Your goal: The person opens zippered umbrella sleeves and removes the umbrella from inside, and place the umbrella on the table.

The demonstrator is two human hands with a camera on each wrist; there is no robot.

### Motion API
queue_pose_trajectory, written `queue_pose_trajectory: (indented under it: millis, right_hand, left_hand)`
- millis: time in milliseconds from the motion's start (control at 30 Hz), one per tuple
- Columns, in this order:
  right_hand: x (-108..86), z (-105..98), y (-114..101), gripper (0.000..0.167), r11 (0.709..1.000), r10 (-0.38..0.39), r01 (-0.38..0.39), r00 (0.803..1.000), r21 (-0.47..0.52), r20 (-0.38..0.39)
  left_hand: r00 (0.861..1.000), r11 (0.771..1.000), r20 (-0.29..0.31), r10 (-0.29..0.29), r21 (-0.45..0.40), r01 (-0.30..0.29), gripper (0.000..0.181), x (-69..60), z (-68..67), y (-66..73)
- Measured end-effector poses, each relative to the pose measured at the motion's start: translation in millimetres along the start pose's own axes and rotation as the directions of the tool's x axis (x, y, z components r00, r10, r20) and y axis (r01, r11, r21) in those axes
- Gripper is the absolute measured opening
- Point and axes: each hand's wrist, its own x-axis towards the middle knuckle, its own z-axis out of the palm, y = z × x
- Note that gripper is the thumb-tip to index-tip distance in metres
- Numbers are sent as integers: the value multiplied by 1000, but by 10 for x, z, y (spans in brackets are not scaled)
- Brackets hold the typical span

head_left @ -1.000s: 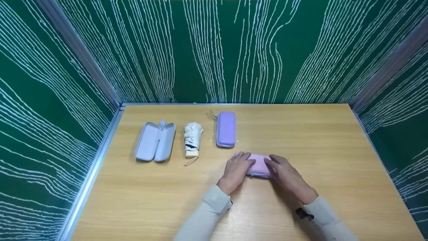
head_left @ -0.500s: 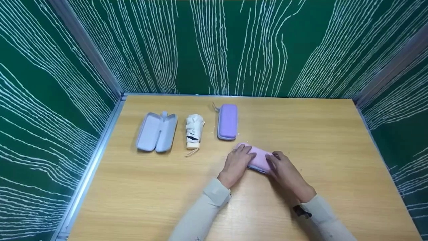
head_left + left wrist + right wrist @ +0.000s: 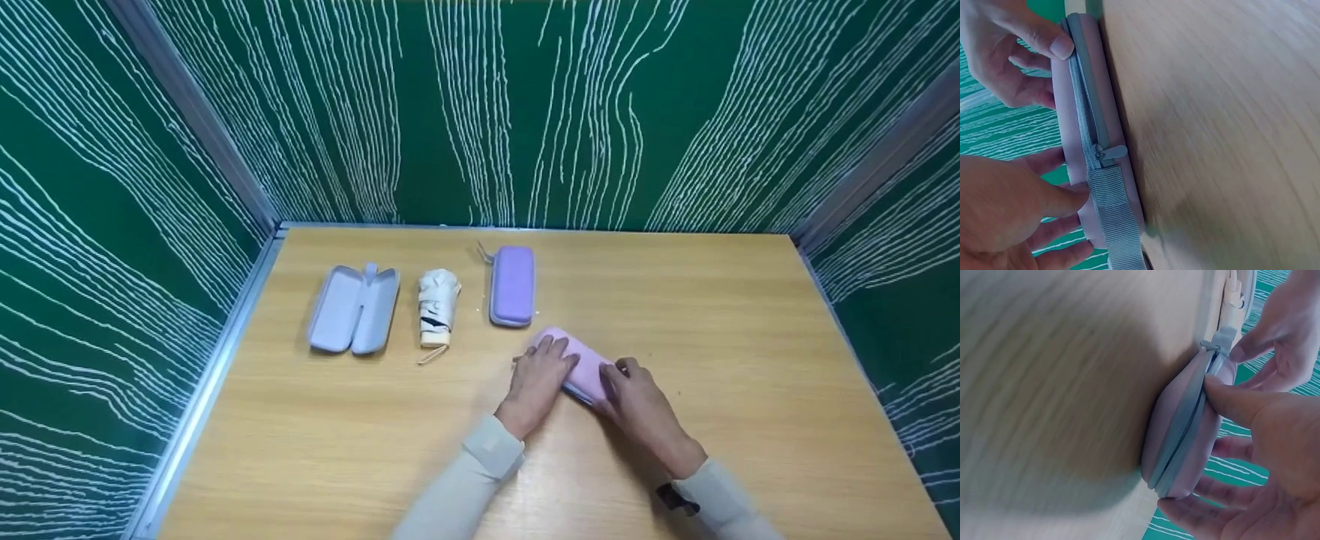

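Observation:
A pink zip-up hard case (image 3: 583,365) lies slanted on the table between both hands. My left hand (image 3: 538,376) grips its far left end, fingers over the top and thumb on the near side. At the near right end, my right hand (image 3: 645,405) holds the case with thumb and fingers. The left wrist view shows a grey zipper band (image 3: 1092,107) along the side, with a dark gap along part of it. Its metal zipper pull (image 3: 1113,152) sits beside a ribbed grey strap (image 3: 1114,208). In the right wrist view, my right thumb (image 3: 1230,398) presses near the zipper.
Behind the hands lies a purple zip-up case (image 3: 514,285) with a cord loop. Left of it are a folded cream umbrella (image 3: 437,307) and an opened pale lavender case (image 3: 337,311). Green, white-lined walls surround the wooden table (image 3: 712,300).
The pink case has turned clockwise from lying level to a slant, its right end now nearer the person. Both hands keep hold of it. The head view has shifted slightly.

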Motion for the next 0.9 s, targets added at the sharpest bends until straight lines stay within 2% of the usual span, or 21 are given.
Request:
queue_pose_trajectory:
  millis: [200, 300, 500, 600, 700, 900]
  right_hand:
    - [-34, 17, -46, 54, 1000, 8, -9, 1000, -19, -30]
    - [-50, 40, -58, 52, 999, -13, 11, 998, -34, -60]
    - [-68, 110, -99, 54, 997, -48, 40, 992, -72, -118]
    - [-74, 122, -147, 57, 997, -26, 18, 993, -72, -113]
    - [-80, 131, -184, 61, 998, -11, 3, 993, -67, -120]
    - [-92, 152, -246, 61, 997, 38, -44, 993, -58, -115]
  left_hand:
    - [999, 996, 34, 27, -82, -24, 43, 32, 13, -11]
    - [998, 992, 45, 36, -119, -30, 42, 42, 31, -23]
    - [998, 976, 54, 29, -219, -16, 38, 62, 81, -41]
    - [997, 966, 73, 21, -260, -2, 32, 76, 89, -44]
    - [997, 962, 79, 8, -273, 14, 30, 88, 93, -36]
    - [994, 968, 108, -16, -248, 42, 38, 96, 68, -6]
